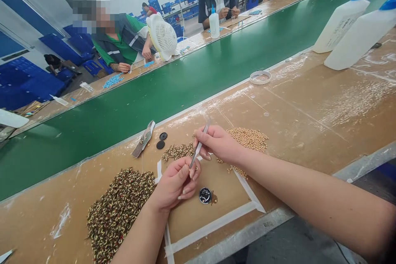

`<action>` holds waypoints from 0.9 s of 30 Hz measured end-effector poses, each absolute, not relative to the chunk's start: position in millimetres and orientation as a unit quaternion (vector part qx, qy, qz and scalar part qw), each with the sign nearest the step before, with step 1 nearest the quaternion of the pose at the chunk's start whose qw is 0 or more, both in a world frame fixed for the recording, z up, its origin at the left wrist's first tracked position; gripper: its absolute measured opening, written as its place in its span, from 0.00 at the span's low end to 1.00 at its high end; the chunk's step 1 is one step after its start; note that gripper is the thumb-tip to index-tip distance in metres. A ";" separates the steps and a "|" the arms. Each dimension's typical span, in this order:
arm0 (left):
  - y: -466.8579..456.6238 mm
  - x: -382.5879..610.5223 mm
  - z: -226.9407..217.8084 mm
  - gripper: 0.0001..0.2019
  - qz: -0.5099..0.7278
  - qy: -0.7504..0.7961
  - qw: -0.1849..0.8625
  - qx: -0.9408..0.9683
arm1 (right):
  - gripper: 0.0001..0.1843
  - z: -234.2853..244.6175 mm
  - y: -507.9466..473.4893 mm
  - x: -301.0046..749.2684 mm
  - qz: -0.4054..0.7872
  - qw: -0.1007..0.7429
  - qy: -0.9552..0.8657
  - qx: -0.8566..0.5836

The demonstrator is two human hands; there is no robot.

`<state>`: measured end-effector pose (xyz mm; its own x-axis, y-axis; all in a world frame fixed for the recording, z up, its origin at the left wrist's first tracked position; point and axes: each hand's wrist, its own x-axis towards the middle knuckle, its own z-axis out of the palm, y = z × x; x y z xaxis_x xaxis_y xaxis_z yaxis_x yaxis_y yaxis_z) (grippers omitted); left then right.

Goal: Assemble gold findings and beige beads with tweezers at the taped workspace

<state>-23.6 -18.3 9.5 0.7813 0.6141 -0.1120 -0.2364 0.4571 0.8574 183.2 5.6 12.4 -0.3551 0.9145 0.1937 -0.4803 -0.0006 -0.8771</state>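
My right hand (218, 143) is closed around a pair of metal tweezers (201, 142), which slant down toward my left hand (177, 183). The fingers of my left hand are pinched together at the tweezers' tip; whatever small thing is between them is too small to make out. Just right of this hand, a small round dish of glossy black liquid (205, 195) sits on a tape-bordered brown sheet (198, 225), with a brown stain beside it. Small gold-coloured pieces (177, 152) lie behind my hands. Tan beads (250, 138) are heaped beyond my right wrist.
A big pile of dark-and-cream small pieces (120, 210) lies left of my left forearm. Two black discs (160, 144) and a crumpled strip (144, 139) lie near the green belt (192, 86). A tape ring (260, 77) and white bottles (342, 20) stand rightward. Co-workers sit across the belt.
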 end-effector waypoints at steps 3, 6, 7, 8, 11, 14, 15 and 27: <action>-18.7 -22.6 10.7 0.15 0.257 0.209 0.827 0.453 | 0.25 11.6 5.1 183.5 0.669 0.522 -0.475 -0.232; -19.5 -21.2 12.7 0.15 0.259 0.215 0.825 0.454 | 0.25 11.3 4.5 183.2 0.664 0.525 -0.476 -0.239; -19.7 -20.8 13.0 0.15 0.261 0.219 0.824 0.454 | 0.25 11.4 4.4 183.0 0.662 0.525 -0.477 -0.240; -19.8 -20.5 13.1 0.15 0.262 0.223 0.822 0.454 | 0.25 11.5 4.3 182.8 0.659 0.527 -0.479 -0.241; -18.8 -19.2 12.9 0.15 0.264 0.238 0.814 0.460 | 0.25 12.0 5.2 182.9 0.647 0.542 -0.478 -0.243; -16.3 -16.1 13.9 0.19 0.279 0.269 0.802 0.455 | 0.25 13.7 5.6 185.4 0.629 0.561 -0.472 -0.258; -15.4 -14.6 14.6 0.20 0.290 0.288 0.795 0.448 | 0.25 15.0 4.8 186.9 0.622 0.560 -0.479 -0.266; -15.3 -10.4 8.9 0.20 0.362 0.428 0.642 0.524 | 0.23 34.8 -23.1 187.4 0.448 0.263 -0.823 -0.231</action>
<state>-10.4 -15.3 8.9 0.3721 0.9125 -0.1699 -0.0169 0.1897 0.9817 187.4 -23.1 34.8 -0.7546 0.6161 0.2258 0.1448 0.4919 -0.8585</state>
